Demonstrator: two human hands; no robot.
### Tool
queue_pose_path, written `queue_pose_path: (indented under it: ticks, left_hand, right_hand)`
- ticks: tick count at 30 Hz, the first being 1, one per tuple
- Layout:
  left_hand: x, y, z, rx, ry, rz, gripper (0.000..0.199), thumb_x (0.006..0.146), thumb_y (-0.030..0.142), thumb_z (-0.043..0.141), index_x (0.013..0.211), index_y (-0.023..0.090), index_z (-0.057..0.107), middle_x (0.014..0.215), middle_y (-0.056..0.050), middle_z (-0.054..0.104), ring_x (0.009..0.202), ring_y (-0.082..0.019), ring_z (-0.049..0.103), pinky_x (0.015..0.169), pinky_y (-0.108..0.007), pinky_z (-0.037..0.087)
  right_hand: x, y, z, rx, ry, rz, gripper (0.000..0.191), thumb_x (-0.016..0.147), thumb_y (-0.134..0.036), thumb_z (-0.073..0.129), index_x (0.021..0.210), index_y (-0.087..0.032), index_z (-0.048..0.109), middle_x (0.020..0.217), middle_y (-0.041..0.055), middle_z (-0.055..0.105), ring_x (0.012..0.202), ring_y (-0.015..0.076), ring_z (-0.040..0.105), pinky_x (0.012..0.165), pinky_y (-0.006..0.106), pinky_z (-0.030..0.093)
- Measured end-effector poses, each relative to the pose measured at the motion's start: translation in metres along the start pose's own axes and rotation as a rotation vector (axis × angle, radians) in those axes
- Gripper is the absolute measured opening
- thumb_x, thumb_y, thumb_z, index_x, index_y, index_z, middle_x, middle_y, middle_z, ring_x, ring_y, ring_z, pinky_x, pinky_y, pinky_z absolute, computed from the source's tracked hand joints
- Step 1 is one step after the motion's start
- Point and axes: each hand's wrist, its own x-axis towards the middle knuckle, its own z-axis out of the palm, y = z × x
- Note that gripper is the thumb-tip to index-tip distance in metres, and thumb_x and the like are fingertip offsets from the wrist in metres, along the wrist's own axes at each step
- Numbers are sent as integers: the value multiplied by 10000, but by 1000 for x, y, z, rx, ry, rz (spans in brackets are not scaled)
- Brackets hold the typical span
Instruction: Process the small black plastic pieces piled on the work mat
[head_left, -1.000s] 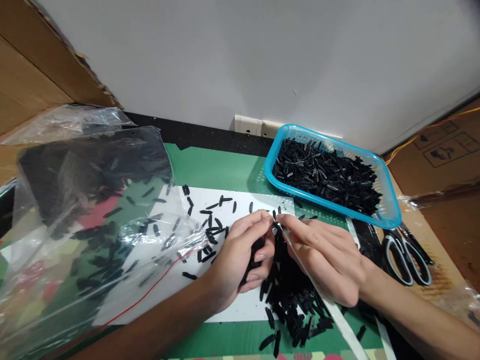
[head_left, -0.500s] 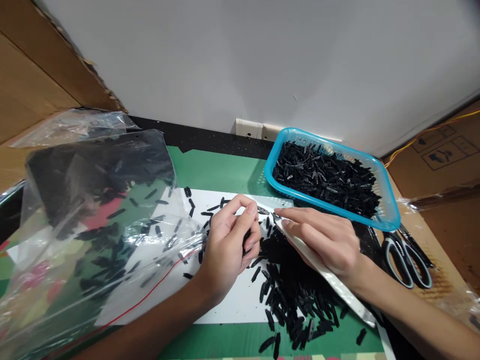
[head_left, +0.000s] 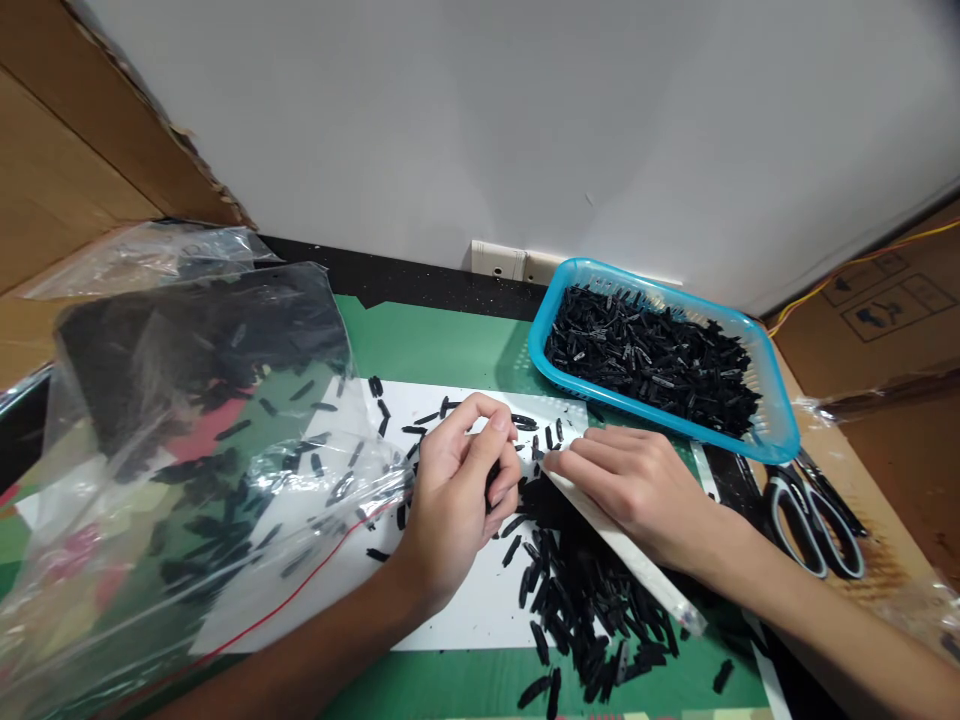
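Note:
My left hand (head_left: pixel 465 490) is closed over the white sheet (head_left: pixel 450 620), with something black partly showing between its fingers. My right hand (head_left: pixel 637 480) grips a long white stick (head_left: pixel 622 545) whose near end slants toward the lower right. The stick's far tip is by the fingertips, beside small black pieces on the sheet. Beneath the stick lies a dark heap of black pieces (head_left: pixel 592 600), spilling over the sheet's edge. A clear plastic bag (head_left: pixel 300 480) holding black pieces reaches from the left to my left hand.
A blue basket (head_left: pixel 660 425) full of black pieces stands at the back right. Scissors (head_left: pixel 795 520) lie right of my right forearm. Cardboard boxes (head_left: pixel 892 300) flank the right side, and a grey wall (head_left: pixel 450 120) rises behind. A socket strip (head_left: pixel 499 260) sits at its foot.
My right hand and the white stick have shifted slightly left and toward me. A few black pieces now show beyond its fingertips. My left hand has hardly moved.

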Motion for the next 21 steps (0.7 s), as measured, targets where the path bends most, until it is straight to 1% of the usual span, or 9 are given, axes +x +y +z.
queue_pose_path:
  ticks: [2, 5, 10, 13, 15, 17, 21]
  left_hand:
    - [0, 0, 0, 1, 5, -7, 351, 1052, 504, 674, 873, 228, 550, 520, 120, 415, 330, -25, 290, 310, -81, 231]
    - [1, 0, -1, 0, 1, -14, 348, 1052, 500, 673, 872, 226, 553, 522, 121, 417, 331, -23, 283, 309, -79, 232]
    - [1, 0, -1, 5, 5, -21, 337, 1054, 496, 661, 879, 222, 570, 530, 119, 423, 327, -23, 281, 301, -82, 224]
    - [0, 0, -1, 11, -7, -22, 343, 1051, 504, 667, 881, 222, 570, 531, 120, 423, 330, -23, 280, 306, -83, 223]
    - [0, -1, -1, 18, -18, -28, 356, 1046, 521, 676, 882, 225, 566, 530, 120, 424, 335, -24, 282, 311, -82, 222]
    - [0, -1, -1, 24, -28, -40, 371, 1039, 540, 686, 884, 226, 564, 530, 120, 423, 345, -24, 284, 321, -81, 222]
    - [-1, -2, -1, 19, -42, -51, 384, 1035, 560, 694, 891, 228, 564, 538, 120, 413, 364, -24, 284, 337, -86, 227]
  right_hand:
    - [2, 0, 0, -59, -5, -35, 441, 1158, -125, 385, 871, -154, 718, 712, 22, 613, 634, 191, 473, 601, 349, 315]
    - [3, 1, 0, -70, -11, -57, 424, 1156, -125, 413, 864, -152, 718, 754, 27, 624, 674, 197, 474, 625, 345, 327]
    - [2, 6, 2, -45, -79, -99, 382, 1153, -114, 415, 927, -155, 720, 901, 70, 707, 803, 222, 569, 708, 351, 395]
    - [1, 9, 3, -54, -65, -97, 378, 1138, -81, 408, 945, -161, 723, 889, 71, 725, 790, 222, 583, 718, 353, 402]
    - [1, 10, 3, -41, -25, -47, 348, 1129, -91, 446, 931, -164, 723, 820, 55, 711, 730, 210, 574, 699, 348, 400]
    - [0, 10, 3, 20, 28, 45, 287, 1120, -119, 507, 944, -165, 729, 775, 43, 704, 689, 194, 582, 683, 332, 413]
    - [-2, 6, 0, 232, 119, 198, 159, 1090, -134, 595, 1048, -163, 745, 829, 51, 759, 703, 172, 662, 672, 288, 472]
